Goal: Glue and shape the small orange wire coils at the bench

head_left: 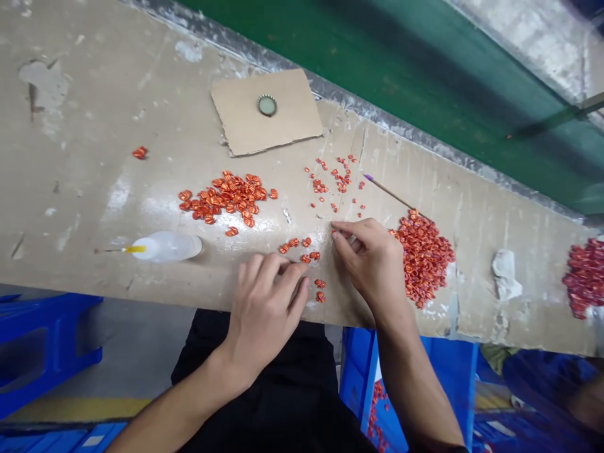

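My right hand (370,255) is closed in a pinch just above the table, with a small red piece (335,231) showing at the tips of thumb and index finger. Its exact kind is too small to make out. My left hand (268,302) rests at the table's near side, fingers curled and thumb close to the index finger; what lies between them, if anything, is hidden. Between the hands lie several striped orange-red bead-like pieces (315,256). A loose pile of orange striped pieces (231,196) spreads beyond my left hand. Smaller red bits (342,181) are scattered beyond my right hand.
A dense red heap (425,258) sits right of my right forearm, a thin purple-tipped stick (387,191) touching its far side. A clear bottle (167,246) with a yellow tip lies at left. Cardboard (283,135) bears a bottle cap (267,105). A blue bin (448,371) stands below.
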`<state>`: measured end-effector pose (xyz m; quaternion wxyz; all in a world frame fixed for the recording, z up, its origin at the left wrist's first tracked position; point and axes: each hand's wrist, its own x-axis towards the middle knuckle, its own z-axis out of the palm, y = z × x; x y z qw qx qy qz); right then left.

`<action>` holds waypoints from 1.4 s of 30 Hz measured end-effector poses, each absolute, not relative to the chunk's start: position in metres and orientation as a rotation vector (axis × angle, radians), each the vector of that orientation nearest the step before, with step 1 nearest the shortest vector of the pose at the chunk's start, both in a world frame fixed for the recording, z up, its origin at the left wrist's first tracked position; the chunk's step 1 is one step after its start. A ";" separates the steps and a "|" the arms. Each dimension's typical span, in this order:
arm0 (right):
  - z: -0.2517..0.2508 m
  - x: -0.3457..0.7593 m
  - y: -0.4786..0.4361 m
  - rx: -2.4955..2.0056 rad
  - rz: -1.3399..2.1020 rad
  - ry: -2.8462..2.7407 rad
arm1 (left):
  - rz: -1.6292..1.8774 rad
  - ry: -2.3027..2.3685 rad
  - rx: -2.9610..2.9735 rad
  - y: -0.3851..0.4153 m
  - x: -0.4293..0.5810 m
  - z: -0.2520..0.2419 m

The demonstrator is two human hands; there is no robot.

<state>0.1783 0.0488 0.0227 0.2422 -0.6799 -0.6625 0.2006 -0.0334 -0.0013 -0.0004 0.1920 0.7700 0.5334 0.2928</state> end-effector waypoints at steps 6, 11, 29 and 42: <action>0.029 0.179 0.054 -1.906 0.646 -1.851 | 0.792 1.540 2.188 0.011 -0.035 -0.002; 0.038 0.176 0.044 -1.922 1.090 -1.641 | 0.779 1.525 2.177 0.013 -0.033 -0.004; 0.037 0.184 0.011 -1.812 1.500 -1.211 | 0.727 1.394 2.243 0.004 -0.028 -0.003; 0.039 0.183 0.013 -1.859 1.461 -1.325 | 0.691 1.417 2.230 0.005 -0.022 -0.001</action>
